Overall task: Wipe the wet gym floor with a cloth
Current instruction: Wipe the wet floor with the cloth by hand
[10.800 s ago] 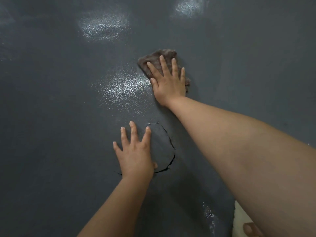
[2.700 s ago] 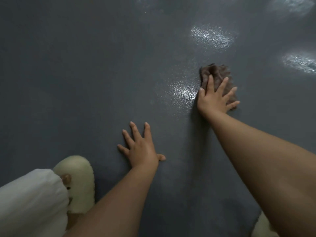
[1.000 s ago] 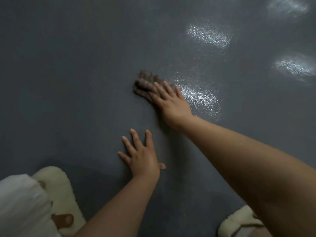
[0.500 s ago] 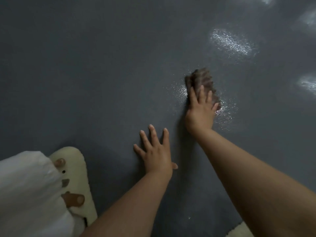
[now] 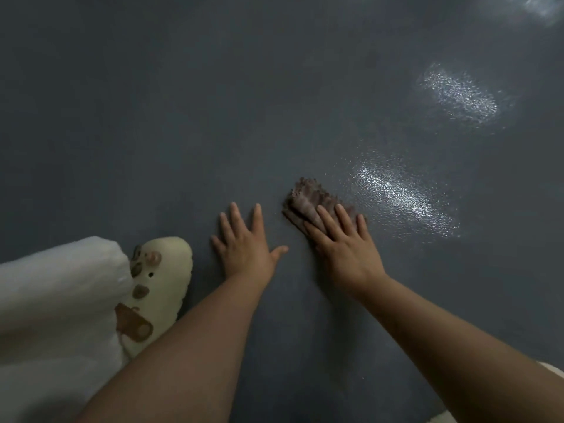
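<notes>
From the head view, your right hand [image 5: 345, 248] lies flat on the cloth [image 5: 308, 203], fingers straight and slightly spread, pressing it to the gym floor [image 5: 213, 102]. The cloth is a bunched brown rag, sticking out beyond your fingertips on the far side, just left of the glistening patch [image 5: 399, 196] that looks wet. A second shiny patch [image 5: 460, 96] sits farther off to the right, well apart from the cloth.

Your left hand [image 5: 244, 242] is planted palm-down on bare floor just left of the cloth, fingers straight and apart, thumb out toward the right; it holds nothing and seems to be bracing you. Nearer, on the left, a cream clog [image 5: 161, 279] and a white trouser leg [image 5: 55, 300] show.

Expect the cloth to be soft, light and limp, so it will likely crumple and slide out from under a loose palm. Keep your fingers spread wide over its middle and press evenly, or the far edge may roll under. The floor looks pebbled and slick where wet, so your bracing hand could slip if you lean onto a damp spot.
</notes>
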The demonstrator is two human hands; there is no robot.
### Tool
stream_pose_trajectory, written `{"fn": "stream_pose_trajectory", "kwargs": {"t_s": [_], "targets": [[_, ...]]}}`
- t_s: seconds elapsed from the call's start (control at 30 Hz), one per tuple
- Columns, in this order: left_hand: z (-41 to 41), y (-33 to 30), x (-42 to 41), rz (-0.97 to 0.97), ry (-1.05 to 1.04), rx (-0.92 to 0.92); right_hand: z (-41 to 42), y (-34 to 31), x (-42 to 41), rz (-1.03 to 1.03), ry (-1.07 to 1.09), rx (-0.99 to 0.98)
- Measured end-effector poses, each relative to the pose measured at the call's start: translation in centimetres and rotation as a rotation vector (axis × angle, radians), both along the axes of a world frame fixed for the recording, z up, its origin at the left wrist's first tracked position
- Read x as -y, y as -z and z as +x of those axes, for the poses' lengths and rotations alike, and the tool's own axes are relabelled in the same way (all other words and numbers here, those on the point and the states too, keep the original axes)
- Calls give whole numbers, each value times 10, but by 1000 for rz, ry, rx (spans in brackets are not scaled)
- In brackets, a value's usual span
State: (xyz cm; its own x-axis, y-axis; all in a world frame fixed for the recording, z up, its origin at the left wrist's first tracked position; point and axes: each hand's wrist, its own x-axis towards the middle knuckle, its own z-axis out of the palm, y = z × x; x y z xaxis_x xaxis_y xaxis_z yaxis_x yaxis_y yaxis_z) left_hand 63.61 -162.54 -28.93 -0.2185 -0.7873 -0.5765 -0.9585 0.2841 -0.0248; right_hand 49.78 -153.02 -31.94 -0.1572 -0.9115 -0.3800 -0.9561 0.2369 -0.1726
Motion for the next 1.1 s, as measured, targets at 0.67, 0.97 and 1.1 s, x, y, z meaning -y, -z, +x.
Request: {"fn": "stream_pose_trajectory", "kwargs": {"t_s": [0.67,0.97,1.1], "targets": [[-5,11,8,72,-75,-37,15,-8,128,23,236,208],[-36,8,48,-318,-346,-405,-17,-24,137,-206,284,511],[-74,19,72,-404,-157,-492,-32,-24,125,-302,446,433]]}}
